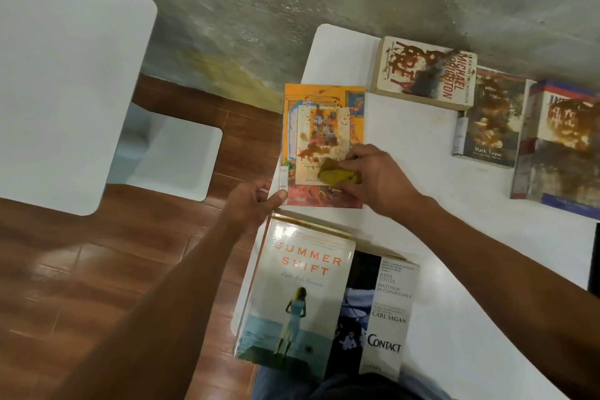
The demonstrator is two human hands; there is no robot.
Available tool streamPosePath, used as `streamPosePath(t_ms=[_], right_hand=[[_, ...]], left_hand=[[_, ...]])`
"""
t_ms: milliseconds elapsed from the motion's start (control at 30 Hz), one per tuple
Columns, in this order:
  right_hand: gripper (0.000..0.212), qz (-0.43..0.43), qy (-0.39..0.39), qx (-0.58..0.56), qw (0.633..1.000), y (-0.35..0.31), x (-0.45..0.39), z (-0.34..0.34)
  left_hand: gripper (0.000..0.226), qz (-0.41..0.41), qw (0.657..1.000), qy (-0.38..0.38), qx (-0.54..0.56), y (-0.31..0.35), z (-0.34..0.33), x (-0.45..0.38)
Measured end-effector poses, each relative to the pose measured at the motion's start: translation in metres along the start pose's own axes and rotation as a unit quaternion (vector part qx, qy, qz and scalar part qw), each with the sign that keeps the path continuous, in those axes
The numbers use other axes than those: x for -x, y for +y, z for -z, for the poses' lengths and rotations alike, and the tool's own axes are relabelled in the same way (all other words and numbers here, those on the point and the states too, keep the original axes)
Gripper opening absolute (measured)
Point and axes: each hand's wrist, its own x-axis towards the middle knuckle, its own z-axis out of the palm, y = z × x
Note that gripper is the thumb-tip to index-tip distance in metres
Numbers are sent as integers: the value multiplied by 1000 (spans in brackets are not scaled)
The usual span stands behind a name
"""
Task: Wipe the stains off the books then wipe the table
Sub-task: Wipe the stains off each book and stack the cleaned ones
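An orange book [319, 120] with brown stains on its cover lies at the left edge of the white table [406, 204]. My right hand [376, 177] grips a yellow cloth [339, 174] and presses it on the lower part of that cover. My left hand [251, 204] pinches the book's near left corner. Three more stained books lie further right: the Prey book [425, 73], the Mark Twain book [492, 117] and a thick book [558, 143]. Close to me lie the Summer Shift book [295, 299] and the Contact book [386, 318], with clean covers.
A second white table [61, 84] stands to the left, with a white seat [172, 162] below it, over a brown tiled floor. A rough grey wall runs along the far side. A dark object [594, 256] sits at the right edge.
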Motion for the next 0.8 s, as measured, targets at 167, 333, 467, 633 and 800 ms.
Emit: streamPosePath(t_ms=[167, 333, 467, 633, 800], right_hand=[[33, -17, 49, 3, 999, -1, -6, 2], [35, -29, 44, -1, 999, 10, -6, 10], [33, -43, 69, 7, 997, 7, -12, 8], [35, -7, 28, 10, 1000, 15, -22, 20], [32, -18, 63, 25, 998, 10, -32, 18]], left_hand=[[6, -14, 1000, 11, -19, 3, -3, 3], [4, -11, 999, 18, -29, 5, -4, 4], [18, -3, 999, -3, -53, 7, 0, -2], [27, -8, 996, -5, -88, 11, 5, -4], [19, -17, 995, 20, -91, 13, 2, -6]])
